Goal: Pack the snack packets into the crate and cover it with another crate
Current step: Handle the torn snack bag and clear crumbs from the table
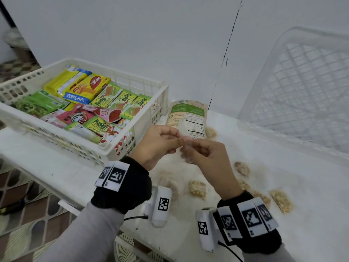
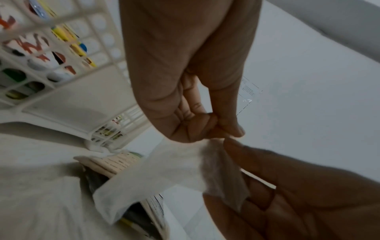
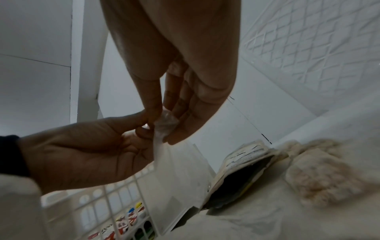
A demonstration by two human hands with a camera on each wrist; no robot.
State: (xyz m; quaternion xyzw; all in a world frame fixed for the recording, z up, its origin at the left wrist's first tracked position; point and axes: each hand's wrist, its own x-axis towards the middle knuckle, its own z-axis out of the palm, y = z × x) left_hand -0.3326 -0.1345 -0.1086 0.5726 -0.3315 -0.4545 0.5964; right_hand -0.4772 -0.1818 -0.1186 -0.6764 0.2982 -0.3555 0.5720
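A cream crate [image 1: 108, 148] at the left holds several snack packets [image 1: 94, 86], yellow, green and pink. Just right of its near corner, both hands meet above the table. My left hand [image 1: 160, 142] and my right hand [image 1: 204, 154] each pinch the top of a clear, flimsy plastic bag [image 1: 186, 150] that hangs between them. In the left wrist view the clear bag [image 2: 164, 170] droops below the pinch of the left hand [image 2: 222, 134]. In the right wrist view the right hand [image 3: 164, 120] nips the bag's crumpled top. A translucent white second crate [image 1: 302, 91] leans against the wall at the right.
A beige and green packet [image 1: 187, 114] lies flat beside the filled crate. Several small clear packets of pale snack [image 1: 197, 188] are scattered on the white table [image 1: 311, 186] under and right of my hands. Patterned floor shows beyond the table's left edge.
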